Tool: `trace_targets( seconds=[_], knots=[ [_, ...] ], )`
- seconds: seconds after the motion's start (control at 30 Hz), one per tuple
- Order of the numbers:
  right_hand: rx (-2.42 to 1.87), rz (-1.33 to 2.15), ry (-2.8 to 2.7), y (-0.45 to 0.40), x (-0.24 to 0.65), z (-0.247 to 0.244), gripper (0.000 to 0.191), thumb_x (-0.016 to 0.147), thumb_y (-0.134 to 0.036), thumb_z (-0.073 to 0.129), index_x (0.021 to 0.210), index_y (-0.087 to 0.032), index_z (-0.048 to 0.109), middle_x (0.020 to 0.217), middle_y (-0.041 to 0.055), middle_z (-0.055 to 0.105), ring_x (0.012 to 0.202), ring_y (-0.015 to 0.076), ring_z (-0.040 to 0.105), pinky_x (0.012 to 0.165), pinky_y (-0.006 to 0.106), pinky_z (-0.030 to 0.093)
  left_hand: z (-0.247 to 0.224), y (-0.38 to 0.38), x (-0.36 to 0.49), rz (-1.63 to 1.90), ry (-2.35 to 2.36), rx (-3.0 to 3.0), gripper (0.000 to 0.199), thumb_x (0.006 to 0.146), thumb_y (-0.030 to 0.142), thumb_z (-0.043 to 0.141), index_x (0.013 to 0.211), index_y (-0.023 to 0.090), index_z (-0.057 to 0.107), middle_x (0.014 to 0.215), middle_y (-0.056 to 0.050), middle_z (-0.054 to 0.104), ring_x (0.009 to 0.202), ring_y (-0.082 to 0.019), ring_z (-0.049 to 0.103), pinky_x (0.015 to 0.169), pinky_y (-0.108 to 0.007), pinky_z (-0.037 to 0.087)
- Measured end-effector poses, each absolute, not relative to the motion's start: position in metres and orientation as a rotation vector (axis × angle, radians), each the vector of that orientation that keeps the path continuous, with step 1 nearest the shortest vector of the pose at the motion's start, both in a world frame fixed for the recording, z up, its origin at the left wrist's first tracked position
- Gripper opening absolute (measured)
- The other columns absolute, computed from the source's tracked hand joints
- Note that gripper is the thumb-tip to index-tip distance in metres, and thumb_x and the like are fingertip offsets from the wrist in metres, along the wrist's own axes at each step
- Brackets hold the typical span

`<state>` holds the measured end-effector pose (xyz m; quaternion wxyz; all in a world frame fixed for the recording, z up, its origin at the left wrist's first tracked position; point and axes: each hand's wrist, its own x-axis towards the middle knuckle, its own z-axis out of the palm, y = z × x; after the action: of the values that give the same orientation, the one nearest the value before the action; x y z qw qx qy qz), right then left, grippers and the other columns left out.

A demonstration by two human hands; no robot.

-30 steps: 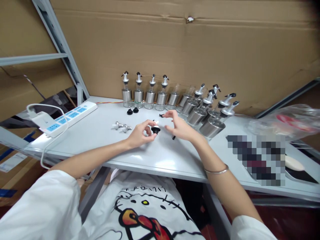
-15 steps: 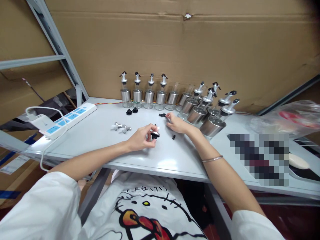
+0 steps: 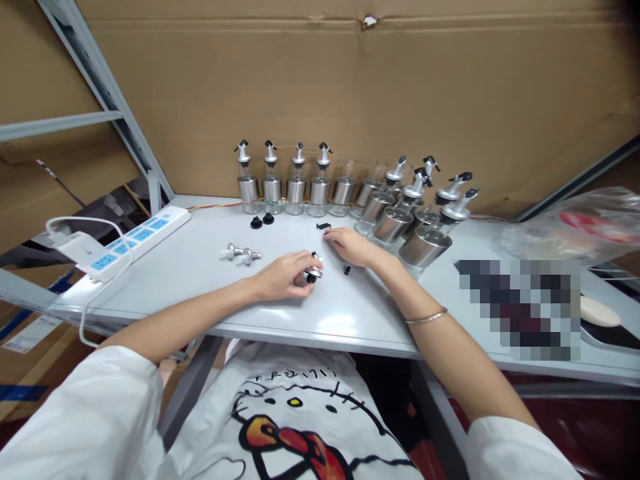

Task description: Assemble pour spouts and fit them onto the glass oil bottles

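My left hand [image 3: 287, 277] is closed around a silver pourer spout [image 3: 315, 272] with a black stopper, held just above the table near its front edge. My right hand [image 3: 350, 245] reaches over the table, fingertips pressed together and down by a small black plastic part [image 3: 324, 226]; whatever is between them is hidden. Below its palm lies a tiny black cap [image 3: 347, 270]. Two loose silver pourer spouts [image 3: 244, 254] rest left of my left hand. Two black rubber stoppers [image 3: 257, 222] sit farther back.
Glass bottles with steel sleeves [image 3: 296, 190] line the back, several topped with pourers; more bottles [image 3: 425, 245] cluster behind my right forearm. A power strip [image 3: 143, 240] with a white cable lies on the left. On the right is a clear plastic bag [image 3: 545, 230].
My right hand has shifted slightly left, its fingers lower by the black part. My left hand has tilted the pourer a little and turned its back more upward.
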<state>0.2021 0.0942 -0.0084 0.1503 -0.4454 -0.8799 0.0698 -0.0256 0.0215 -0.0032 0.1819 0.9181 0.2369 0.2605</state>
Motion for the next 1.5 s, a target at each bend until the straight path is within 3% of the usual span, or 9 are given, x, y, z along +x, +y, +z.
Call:
trace_targets(
  seconds=[0.2,0.43,0.53,0.73,0.9,1.03,1.27,1.5],
  knots=[
    [-1.188,0.305,-2.568,0.071,0.194,0.003,0.047,0.078,0.004,0.04,0.114,-0.013,0.066,0.113,0.0125,0.07,0.103,0.0237,0.065,0.094,0.035,0.048,-0.003,0.023,-0.027,0.701,0.594,2.662,0.028,0.085,0.025,0.049,0.112,0.019,0.057,0.104,-0.009,0.055,0.089,-0.016,0.058,0.084,-0.031,0.05],
    [-1.227,0.062,-2.583,0.069,0.195,-0.004,0.041,0.087,-0.005,0.043,0.122,-0.015,0.062,0.115,0.0154,0.063,0.105,0.0272,0.053,0.094,0.043,0.044,-0.006,0.026,-0.028,0.549,0.509,2.74,0.031,0.093,0.032,0.047,0.118,0.018,0.058,0.112,-0.012,0.058,0.101,-0.02,0.058,0.09,-0.032,0.048],
    [-1.252,0.061,-2.637,0.066,0.193,-0.002,0.034,0.088,-0.01,0.048,0.118,-0.015,0.065,0.108,0.0149,0.063,0.099,0.0271,0.053,0.089,0.041,0.044,-0.008,0.027,-0.028,0.529,0.484,2.768,0.032,0.094,0.034,0.047,0.118,0.017,0.059,0.111,-0.013,0.06,0.101,-0.021,0.058,0.089,-0.032,0.047],
    [-1.267,0.057,-2.633,0.059,0.187,0.006,0.014,0.083,-0.011,0.058,0.09,-0.014,0.07,0.093,0.0114,0.063,0.092,0.0244,0.054,0.082,0.034,0.044,-0.007,0.029,-0.028,0.489,0.599,2.743,0.034,0.094,0.035,0.047,0.122,0.017,0.053,0.113,-0.012,0.062,0.105,-0.022,0.059,0.093,-0.035,0.041],
    [-1.281,0.065,-2.615,0.06,0.189,0.002,0.018,0.083,-0.01,0.056,0.096,-0.014,0.068,0.097,0.0116,0.063,0.093,0.0241,0.054,0.085,0.035,0.044,-0.004,0.027,-0.027,0.437,0.736,2.666,0.031,0.095,0.029,0.045,0.125,0.02,0.047,0.114,-0.009,0.064,0.098,-0.018,0.061,0.093,-0.034,0.037],
    [-1.3,0.074,-2.619,0.058,0.187,0.003,0.014,0.082,-0.008,0.055,0.087,-0.013,0.067,0.094,0.0119,0.064,0.092,0.0233,0.056,0.082,0.032,0.043,-0.002,0.024,-0.026,0.425,0.738,2.694,0.029,0.093,0.032,0.049,0.119,0.018,0.049,0.111,-0.007,0.065,0.093,-0.017,0.061,0.09,-0.033,0.034],
    [-1.429,0.212,-2.368,0.044,0.18,0.023,0.011,0.081,-0.013,0.053,0.085,-0.017,0.062,0.071,0.0029,0.066,0.059,0.0139,0.054,0.058,0.024,0.037,0.001,0.023,-0.026,0.483,0.848,2.619,0.027,0.091,0.032,0.053,0.115,0.02,0.052,0.109,-0.005,0.066,0.086,-0.016,0.06,0.088,-0.032,0.031],
    [-1.237,0.27,-2.183,0.039,0.174,0.031,0.006,0.078,-0.016,0.055,0.077,-0.018,0.06,0.069,0.0009,0.065,0.06,0.0129,0.055,0.061,0.023,0.039,-0.002,0.026,-0.027,0.537,0.894,2.561,0.029,0.093,0.034,0.05,0.119,0.021,0.051,0.108,-0.004,0.065,0.087,-0.016,0.06,0.089,-0.033,0.03]
  ],
)
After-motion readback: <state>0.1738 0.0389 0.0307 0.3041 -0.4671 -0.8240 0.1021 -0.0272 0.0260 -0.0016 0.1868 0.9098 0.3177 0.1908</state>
